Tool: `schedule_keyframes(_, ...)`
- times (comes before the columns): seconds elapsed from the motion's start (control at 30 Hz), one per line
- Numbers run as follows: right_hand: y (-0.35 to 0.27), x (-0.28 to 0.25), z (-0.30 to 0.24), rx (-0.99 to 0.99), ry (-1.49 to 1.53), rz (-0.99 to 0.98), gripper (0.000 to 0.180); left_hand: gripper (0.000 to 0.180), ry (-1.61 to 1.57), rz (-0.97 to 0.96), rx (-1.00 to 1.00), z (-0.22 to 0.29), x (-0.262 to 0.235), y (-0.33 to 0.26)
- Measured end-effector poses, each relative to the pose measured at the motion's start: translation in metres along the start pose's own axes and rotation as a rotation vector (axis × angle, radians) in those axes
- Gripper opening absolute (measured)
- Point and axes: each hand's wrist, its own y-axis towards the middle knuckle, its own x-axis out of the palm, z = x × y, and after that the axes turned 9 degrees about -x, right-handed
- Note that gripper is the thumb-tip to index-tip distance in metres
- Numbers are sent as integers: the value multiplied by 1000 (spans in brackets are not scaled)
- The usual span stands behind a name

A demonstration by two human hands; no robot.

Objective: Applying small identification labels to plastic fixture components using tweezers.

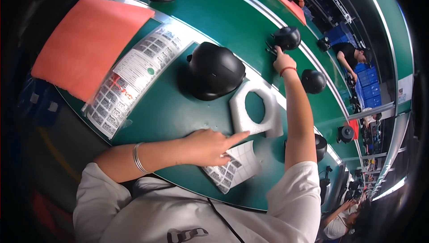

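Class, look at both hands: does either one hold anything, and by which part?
Neither clearly holds anything. The left hand presses flat on a label sheet; the right hand touches a black helmet.

Six black helmets (215, 70) strung along the green bench. Two sheets of labels (134, 77), one white foam ring (255, 109), two orange mats (89, 42). Two hands (210, 147) out over the bench.

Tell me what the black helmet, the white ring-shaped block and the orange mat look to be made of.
Black helmet: likely hard plastic, smooth semi-gloss shell with soft highlights. White ring-shaped block: probably foam packing, matte, thick with a grainy edge. Orange mat: seemingly soft foam or rubber sheet, flat, dull, no shine.
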Motion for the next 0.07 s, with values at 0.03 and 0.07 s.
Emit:
schedule_keyframes(0.03, 1, 4, 6, 17, 1, -36, 64, 84, -28, -24, 4, 0, 3, -1)
schedule_keyframes(0.07, 4, 3, 14, 32, 3, -72, 67, 84, -17, -10, 8, -1, 0, -1)
